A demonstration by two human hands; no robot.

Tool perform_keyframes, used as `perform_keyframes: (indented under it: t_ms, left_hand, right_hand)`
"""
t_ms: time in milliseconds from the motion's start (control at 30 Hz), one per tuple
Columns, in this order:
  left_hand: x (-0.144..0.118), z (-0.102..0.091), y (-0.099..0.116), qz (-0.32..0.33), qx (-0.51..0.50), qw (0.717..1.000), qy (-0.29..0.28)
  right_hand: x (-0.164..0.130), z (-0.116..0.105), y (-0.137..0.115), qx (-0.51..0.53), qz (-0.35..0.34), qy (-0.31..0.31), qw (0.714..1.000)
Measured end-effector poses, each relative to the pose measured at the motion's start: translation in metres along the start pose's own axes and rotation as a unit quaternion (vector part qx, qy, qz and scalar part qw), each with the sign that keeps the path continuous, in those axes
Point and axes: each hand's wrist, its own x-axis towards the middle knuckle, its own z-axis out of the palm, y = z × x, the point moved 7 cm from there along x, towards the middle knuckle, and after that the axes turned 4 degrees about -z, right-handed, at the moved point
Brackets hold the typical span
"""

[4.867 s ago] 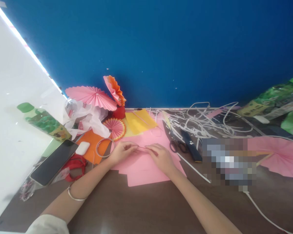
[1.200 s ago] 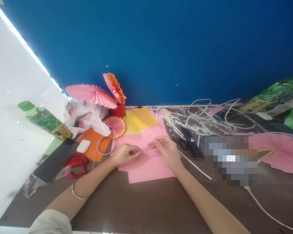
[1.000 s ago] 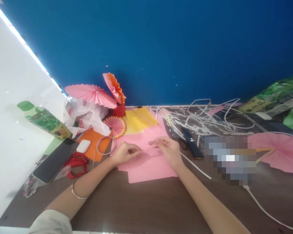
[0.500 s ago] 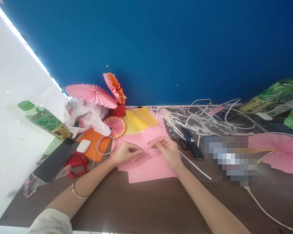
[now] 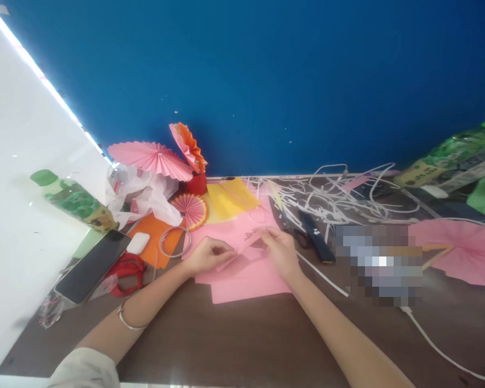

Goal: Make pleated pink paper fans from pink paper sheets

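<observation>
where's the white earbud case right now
In the head view the white earbud case lies on the left of the table, on the orange paper, between the phone and the wire ring, left of the left hand.

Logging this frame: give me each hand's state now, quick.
Left hand: closed, pinching the near end of the folded pink paper strip.
Right hand: closed, pinching the far end of the same strip.
</observation>
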Motion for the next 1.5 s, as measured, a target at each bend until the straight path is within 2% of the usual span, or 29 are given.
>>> perform_keyframes:
  t_ms: [167, 267, 333, 367, 433, 500, 567, 667, 767, 1000, 1133, 1333, 1400, 1500]
  left_hand:
    - [-0.001, 0.001, -0.001, 0.004, 0.002, 1.0, -0.006]
    - [-0.002, 0.002, -0.005, -0.01, 0.004, 1.0, -0.009]
    - [-0.003, 0.0, -0.007, -0.021, -0.009, 1.0, 0.013]
    - [-0.003, -0.002, -0.008, -0.027, -0.022, 0.999, 0.029]
    - [-0.003, -0.005, -0.008, -0.033, -0.047, 0.997, 0.053]
    - [-0.003, -0.005, -0.007, -0.032, -0.056, 0.996, 0.058]
    - [-0.002, -0.003, -0.006, -0.031, -0.051, 0.997, 0.046]
    - [-0.001, 0.001, -0.006, -0.036, -0.05, 0.998, 0.018]
    - [0.001, 0.003, -0.005, -0.038, -0.06, 0.997, 0.008]
    - [0.001, 0.006, -0.008, -0.05, -0.075, 0.996, 0.028]
    - [0.004, 0.011, -0.004, -0.067, -0.088, 0.994, -0.01]
    - [0.021, 0.009, 0.018, -0.059, -0.075, 0.995, -0.027]
    - [0.028, 0.009, 0.025, -0.04, -0.082, 0.996, -0.003]
    - [0.036, 0.004, 0.028, -0.001, -0.134, 0.985, 0.105]
  right_hand:
    - [0.001, -0.005, 0.001, 0.013, 0.009, 0.018, 1.0]
    - [0.005, -0.02, -0.004, 0.03, -0.015, 0.087, 0.996]
    - [0.008, -0.026, -0.005, 0.078, -0.022, 0.119, 0.99]
    - [0.008, -0.024, -0.005, 0.101, -0.018, 0.109, 0.989]
    - [0.007, -0.009, -0.003, 0.106, 0.0, 0.042, 0.993]
    - [0.001, 0.009, 0.0, 0.043, 0.013, -0.043, 0.998]
    - [-0.006, 0.021, 0.004, -0.039, 0.021, -0.086, 0.995]
    - [-0.008, 0.019, 0.005, -0.097, 0.016, -0.057, 0.993]
    - [-0.005, 0.014, 0.003, -0.092, 0.007, -0.036, 0.995]
    - [-0.002, 0.002, -0.01, -0.089, -0.022, -0.01, 0.996]
    - [0.002, -0.009, -0.011, -0.099, -0.034, 0.003, 0.995]
    - [0.013, -0.021, -0.005, 0.036, -0.021, 0.026, 0.999]
    - [0.014, -0.022, -0.005, 0.069, -0.019, 0.032, 0.997]
    - [0.012, -0.018, -0.008, -0.005, -0.037, 0.028, 0.999]
